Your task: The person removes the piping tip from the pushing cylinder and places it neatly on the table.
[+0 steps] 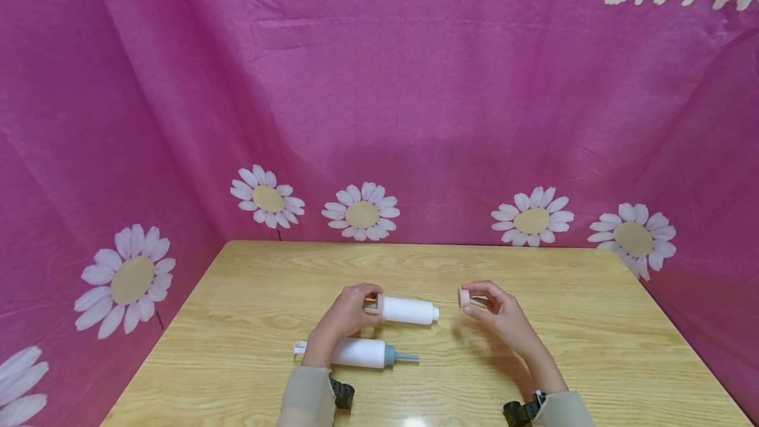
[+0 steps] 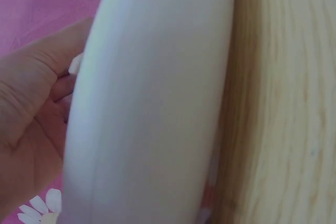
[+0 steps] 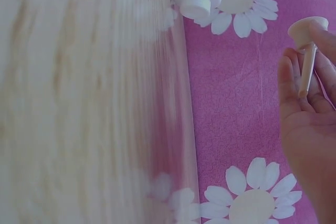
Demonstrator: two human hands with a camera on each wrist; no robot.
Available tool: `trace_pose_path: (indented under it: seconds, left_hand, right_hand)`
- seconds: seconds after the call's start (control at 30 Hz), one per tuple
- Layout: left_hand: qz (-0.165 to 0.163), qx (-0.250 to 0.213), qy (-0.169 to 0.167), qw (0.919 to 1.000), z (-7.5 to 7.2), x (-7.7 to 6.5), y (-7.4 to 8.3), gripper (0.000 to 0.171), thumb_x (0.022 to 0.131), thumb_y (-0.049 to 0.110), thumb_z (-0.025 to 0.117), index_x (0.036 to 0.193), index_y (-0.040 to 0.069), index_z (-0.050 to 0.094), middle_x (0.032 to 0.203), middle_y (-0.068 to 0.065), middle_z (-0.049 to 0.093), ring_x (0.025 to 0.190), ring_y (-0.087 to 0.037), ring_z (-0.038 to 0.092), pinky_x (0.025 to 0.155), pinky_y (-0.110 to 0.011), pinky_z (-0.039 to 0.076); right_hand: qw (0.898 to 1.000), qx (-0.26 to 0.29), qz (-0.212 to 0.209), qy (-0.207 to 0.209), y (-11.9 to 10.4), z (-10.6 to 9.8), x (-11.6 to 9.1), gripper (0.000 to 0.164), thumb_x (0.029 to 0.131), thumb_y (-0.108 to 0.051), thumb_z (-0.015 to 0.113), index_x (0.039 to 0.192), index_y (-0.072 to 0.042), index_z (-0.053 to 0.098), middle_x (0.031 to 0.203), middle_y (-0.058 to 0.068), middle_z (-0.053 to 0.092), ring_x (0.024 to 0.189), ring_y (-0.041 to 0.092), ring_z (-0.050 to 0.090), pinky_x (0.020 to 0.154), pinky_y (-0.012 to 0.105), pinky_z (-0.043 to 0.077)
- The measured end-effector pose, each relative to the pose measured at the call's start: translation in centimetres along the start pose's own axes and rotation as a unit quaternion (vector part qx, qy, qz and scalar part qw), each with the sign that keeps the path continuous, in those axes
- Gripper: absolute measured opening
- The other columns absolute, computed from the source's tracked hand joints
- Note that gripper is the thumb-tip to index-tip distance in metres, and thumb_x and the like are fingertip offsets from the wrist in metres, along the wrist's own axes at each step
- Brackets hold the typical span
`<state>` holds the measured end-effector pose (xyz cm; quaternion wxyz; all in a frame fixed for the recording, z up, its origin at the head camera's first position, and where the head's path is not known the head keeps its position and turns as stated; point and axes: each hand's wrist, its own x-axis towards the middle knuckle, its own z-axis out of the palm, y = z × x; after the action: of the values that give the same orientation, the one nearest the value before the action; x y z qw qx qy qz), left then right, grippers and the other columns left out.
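My left hand (image 1: 348,310) grips a white plastic bottle (image 1: 408,310) at its left end, where there is a beige band. The bottle lies sideways, its bare neck pointing right. Across a gap, my right hand (image 1: 503,316) pinches a beige cap (image 1: 464,298) between thumb and fingers. A thin beige nozzle (image 3: 308,69) sticks out of that cap toward the palm in the right wrist view. Under my left wrist lies a second white bottle (image 1: 359,352) with a blue-grey nozzle cap (image 1: 390,355). A big white cylinder (image 2: 147,98) hides part of the left hand in the left wrist view.
The light wood table (image 1: 474,381) carries both bottles. A pink curtain (image 1: 439,104) with white daisies and lettering hangs behind the table's back edge and at its sides. Black wrist cameras (image 1: 342,393) sit at the beige sleeves.
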<state>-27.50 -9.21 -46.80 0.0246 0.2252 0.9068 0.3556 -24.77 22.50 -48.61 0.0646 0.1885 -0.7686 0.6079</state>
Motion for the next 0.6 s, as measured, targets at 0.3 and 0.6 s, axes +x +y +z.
trace_pose_path:
  seconds: [0.3, 0.6]
  left_hand:
    - [-0.022, 0.010, -0.008, 0.9997, 0.28, 0.04, -0.36, 0.047, 0.082, 0.012, 0.079, 0.123, -0.001, 0.061, 0.120, -0.013, 0.067, 0.109, -0.024, 0.065, 0.095, -0.040, 0.055]
    - [-0.027, 0.013, -0.009, 0.9995, 0.39, -0.01, -0.51, 0.046, 0.083, 0.013, 0.078, 0.124, -0.001, 0.061, 0.122, -0.014, 0.065, 0.110, -0.024, 0.064, 0.097, -0.041, 0.053]
  right_hand:
    - [1.000, -0.003, 0.005, -0.009, 0.20, 0.15, 0.10, 0.037, 0.089, -0.005, 0.069, 0.122, 0.005, 0.057, 0.111, -0.020, 0.061, 0.105, -0.008, 0.059, 0.091, 0.011, 0.051]
    - [1.000, -0.018, 0.009, -0.012, 0.28, 0.19, 0.14, 0.037, 0.089, -0.007, 0.070, 0.122, 0.003, 0.058, 0.110, -0.020, 0.062, 0.104, -0.008, 0.059, 0.093, 0.010, 0.049]
